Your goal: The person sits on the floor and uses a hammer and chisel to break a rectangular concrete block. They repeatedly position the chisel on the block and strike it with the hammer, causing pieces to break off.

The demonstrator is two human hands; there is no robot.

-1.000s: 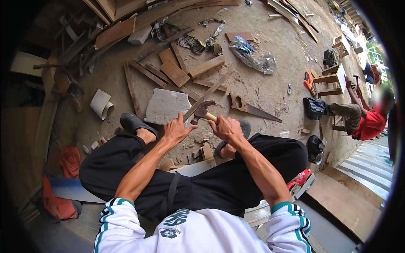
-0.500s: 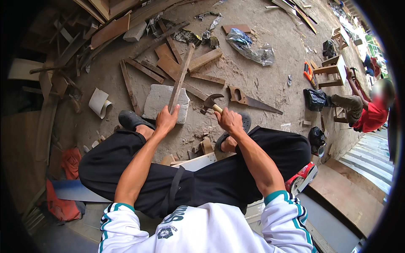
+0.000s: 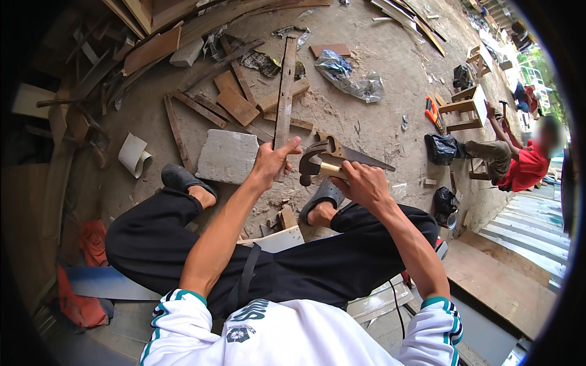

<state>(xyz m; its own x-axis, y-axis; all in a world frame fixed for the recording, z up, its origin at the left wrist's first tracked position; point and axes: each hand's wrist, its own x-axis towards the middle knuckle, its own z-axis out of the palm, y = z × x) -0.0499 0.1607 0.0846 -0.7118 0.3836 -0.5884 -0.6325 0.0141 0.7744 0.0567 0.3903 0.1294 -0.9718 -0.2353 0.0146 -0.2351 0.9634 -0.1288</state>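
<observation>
My left hand (image 3: 272, 163) is closed around the lower part of a long wooden strip (image 3: 285, 91), which points away from me. My right hand (image 3: 366, 185) grips the light wooden handle of a claw hammer (image 3: 310, 166). The hammer's dark head is just right of my left fingers and the strip's lower end. A pale, flat-topped block (image 3: 227, 156) lies on the ground left of the strip, between my feet. Beyond the hammer lies a handsaw (image 3: 366, 158) with a wooden handle, partly overlapped in view by the hammer head.
Wood offcuts (image 3: 238, 106) and crumpled clear plastic (image 3: 351, 78) lie ahead. Stacked boards (image 3: 152, 52) line the left side. At right, a person in a red shirt (image 3: 523, 169) sits by a small wooden stool (image 3: 467, 107), near a black bag (image 3: 441, 149) and an orange-handled tool (image 3: 434, 114).
The strip has moved right, off the block, and stands straighter in view. My right hand has turned the hammer and brought its head close to my left hand.
</observation>
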